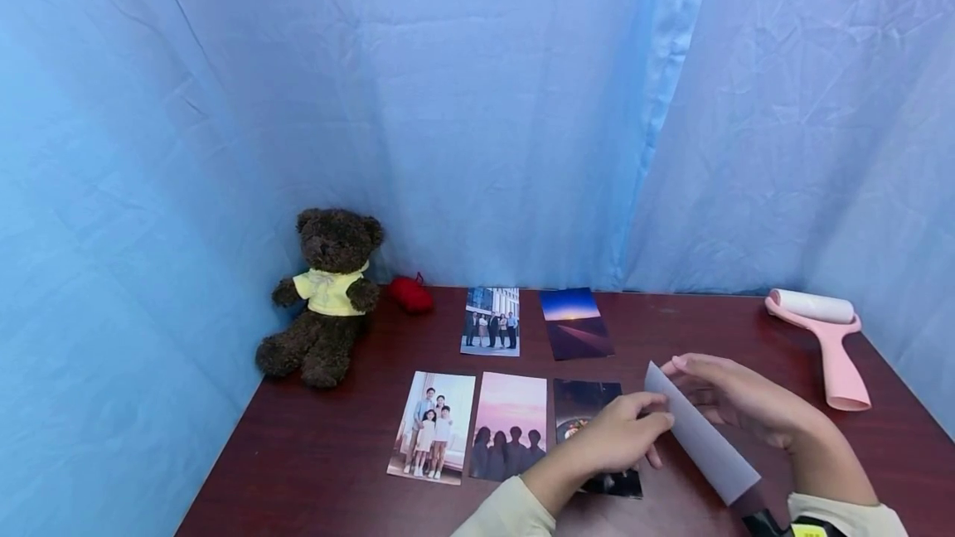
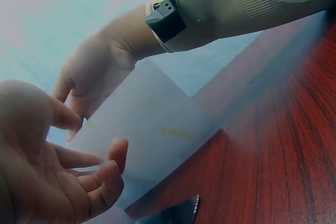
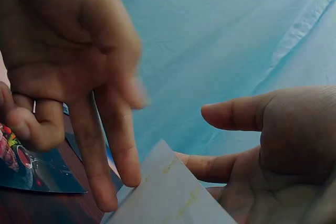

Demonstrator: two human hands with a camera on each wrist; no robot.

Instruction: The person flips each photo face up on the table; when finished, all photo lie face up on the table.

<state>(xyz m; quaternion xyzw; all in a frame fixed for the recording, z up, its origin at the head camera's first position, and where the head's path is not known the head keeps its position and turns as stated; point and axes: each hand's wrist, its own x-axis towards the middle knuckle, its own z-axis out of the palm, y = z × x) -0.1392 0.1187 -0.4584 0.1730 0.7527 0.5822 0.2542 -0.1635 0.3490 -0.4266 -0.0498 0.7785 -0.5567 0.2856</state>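
A photo print (image 1: 705, 437) stands on edge and tilted between the hands, its white back with faint yellow lettering showing in both wrist views. My left hand (image 1: 619, 433) touches the near face with its fingertips. In the right wrist view the left index and middle fingers are straight against the print, and the blurred thumb is off it. Behind the print, my right hand (image 1: 746, 400) has its fingers extended and its thumb raised clear. Below the left hand lies a dark photo of food (image 1: 589, 394), partly covered. Whether the print's lower edge rests on the table is unclear.
Beside the food photo lie a pink silhouette photo (image 1: 510, 417) and a family photo (image 1: 433, 429). Behind are an office group photo (image 1: 490, 321) and a sunset photo (image 1: 576, 323). A teddy bear (image 1: 328, 297), a red plush item (image 1: 411, 294) and a pink lint roller (image 1: 836, 355) flank them.
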